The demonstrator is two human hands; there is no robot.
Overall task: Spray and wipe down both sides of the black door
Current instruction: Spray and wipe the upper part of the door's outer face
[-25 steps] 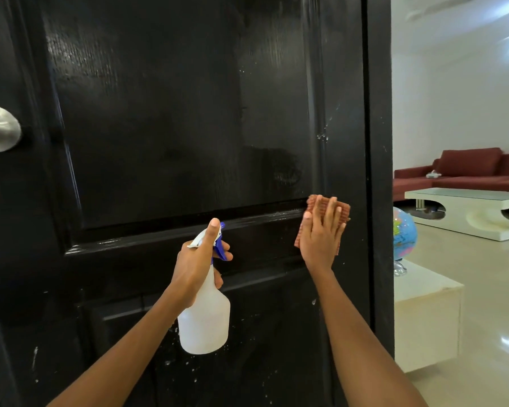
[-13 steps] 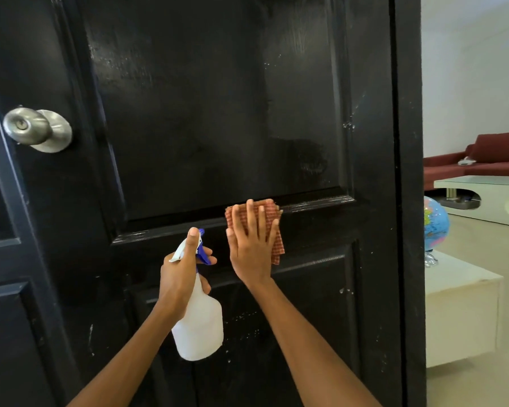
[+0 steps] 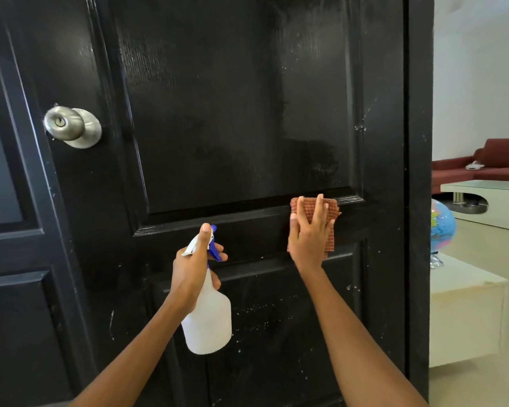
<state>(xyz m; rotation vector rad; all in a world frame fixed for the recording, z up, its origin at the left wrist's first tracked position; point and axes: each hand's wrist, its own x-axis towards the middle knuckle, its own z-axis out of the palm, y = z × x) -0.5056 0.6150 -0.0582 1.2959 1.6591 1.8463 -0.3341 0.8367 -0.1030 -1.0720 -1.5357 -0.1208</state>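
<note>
Across most of our view stands the black door [image 3: 232, 113], its raised panels streaked and dotted with pale spray marks, a silver knob [image 3: 71, 126] with a keyhole on its left side. We see our left hand [image 3: 193, 268] curled round the neck of a white spray bottle [image 3: 207, 315], the thumb lying up along the white and blue spray head and a finger over the blue trigger; the bottle hangs just in front of the door's lower panel. We can read no label or writing on the bottle. Our right hand [image 3: 309, 233] presses flat, fingers straight and slightly spread, on a reddish checked cloth [image 3: 329, 227] held against the rail below the upper panel, toward the door's right edge. Past that edge we see a globe [image 3: 441, 227] on a white block, a pale low worktop [image 3: 488, 201] and a dark red sofa [image 3: 494, 163].
</note>
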